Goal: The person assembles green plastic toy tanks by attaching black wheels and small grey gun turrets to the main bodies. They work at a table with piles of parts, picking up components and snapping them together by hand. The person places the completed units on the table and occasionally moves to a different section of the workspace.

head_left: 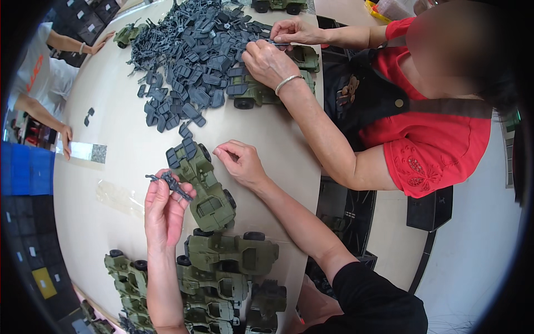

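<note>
My left hand point(161, 214) is closed on a small dark grey plastic toy gun part point(173, 183), pinched between thumb and fingers. Just right of it, a green toy military truck point(210, 197) sits on the table, with dark grey seat-like pieces point(182, 153) at its far end. On the truck's right side hovers my right hand point(245, 164), its thumb and fingertips drawn together; whatever is between them, if anything, is too small to make out. Beyond lies a large heap of loose dark grey plastic parts point(192, 61).
Several assembled green trucks point(231, 253) crowd the near table. At right, a co-worker in red point(434, 145) handles grey parts over other trucks point(258, 92). Another person's hand point(65, 139) rests on the left table edge. Blue bins point(28, 167) stand beyond that edge.
</note>
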